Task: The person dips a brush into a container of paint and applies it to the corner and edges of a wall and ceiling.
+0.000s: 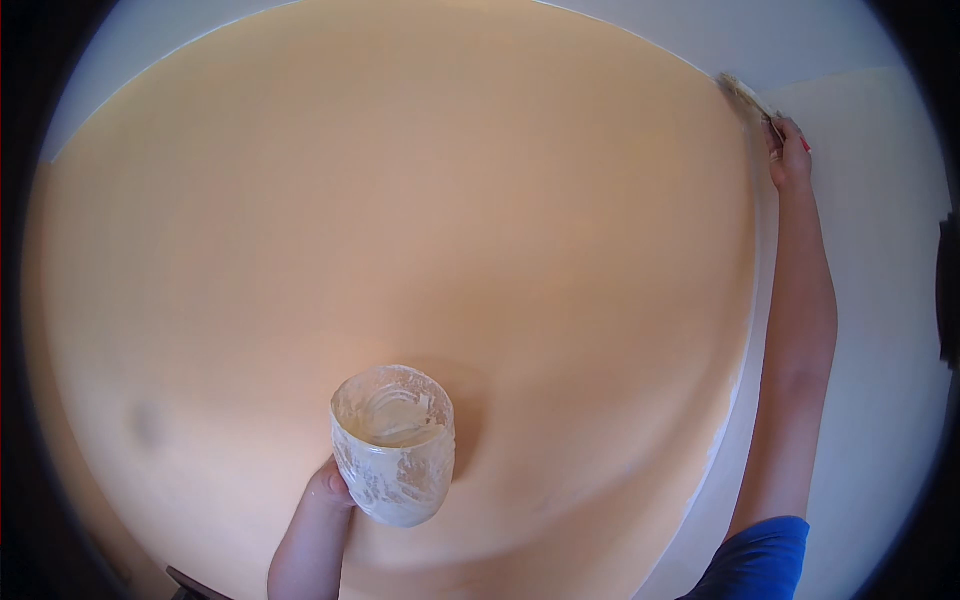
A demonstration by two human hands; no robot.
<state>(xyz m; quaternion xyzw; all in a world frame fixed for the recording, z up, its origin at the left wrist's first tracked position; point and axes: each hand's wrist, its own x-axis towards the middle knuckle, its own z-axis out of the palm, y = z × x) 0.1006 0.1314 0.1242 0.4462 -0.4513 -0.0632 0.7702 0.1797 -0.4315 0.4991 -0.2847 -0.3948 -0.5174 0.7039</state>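
Note:
My left hand [332, 484] grips a clear plastic tub [395, 478] from its lower left side. Its inside and walls are smeared with white paint [398, 422], which pools at the bottom. High at the upper right, my right hand [788, 152] is wrapped round the handle of a paintbrush [748, 97], a bit of red showing at its end. The bristles are up at the corner where the peach wall [500, 210], the white side wall and the ceiling meet. My right arm is stretched far up, with a blue sleeve at the shoulder.
A pale side wall [880, 300] runs down the right, with a white edge along the corner. The ceiling [690, 30] borders the top. A dark object [946, 290] sits at the far right edge, and another dark edge [195, 585] shows at the lower left.

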